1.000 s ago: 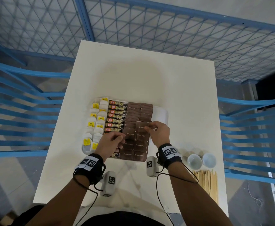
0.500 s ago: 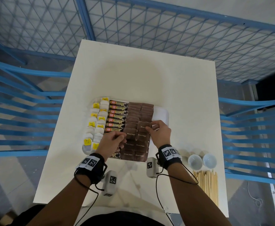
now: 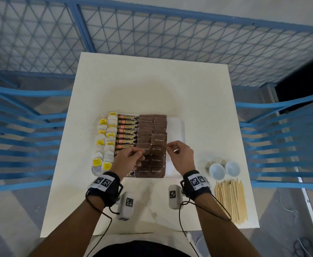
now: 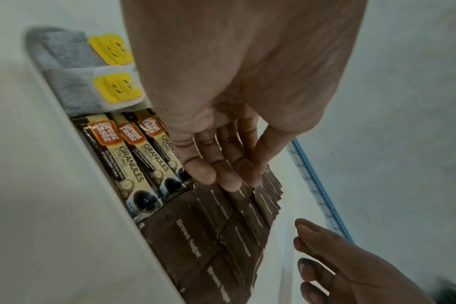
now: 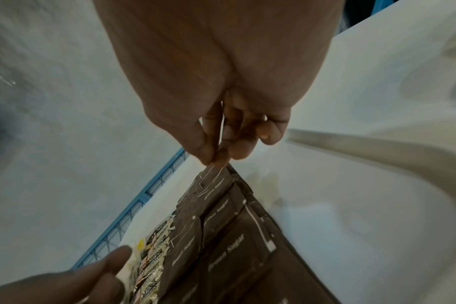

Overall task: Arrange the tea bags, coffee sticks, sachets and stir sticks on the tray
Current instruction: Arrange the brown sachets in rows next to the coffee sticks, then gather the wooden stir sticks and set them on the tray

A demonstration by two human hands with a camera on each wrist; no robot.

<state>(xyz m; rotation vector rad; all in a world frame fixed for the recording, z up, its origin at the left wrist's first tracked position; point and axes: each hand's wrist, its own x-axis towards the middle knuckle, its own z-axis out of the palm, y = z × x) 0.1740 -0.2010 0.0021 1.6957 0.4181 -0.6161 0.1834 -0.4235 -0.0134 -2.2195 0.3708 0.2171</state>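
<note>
Bare forearms here, no sleeves. Each wrist wears a broad black fabric wristband topped with white square-patterned marker tags, the right one likewise. A small grey box camera with its own black-and-white marker hangs under each wrist, and thin black cables trail back along both arms. Dark clothing shows at the near edge.

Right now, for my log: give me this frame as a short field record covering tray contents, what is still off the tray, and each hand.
tray: white, on the white table; right strip bare
tea bags: leftmost columns, yellow tags
coffee sticks: next column, stacked
brown sugar sachets: two overlapping columns
stir sticks: off the tray, on the table at near right
two small cups: off the tray, beyond the sticks
left hand: over the sachets, fingers relaxed, gripping nothing
right hand: fingertips at a sachet's edge; pinch unclear
</note>
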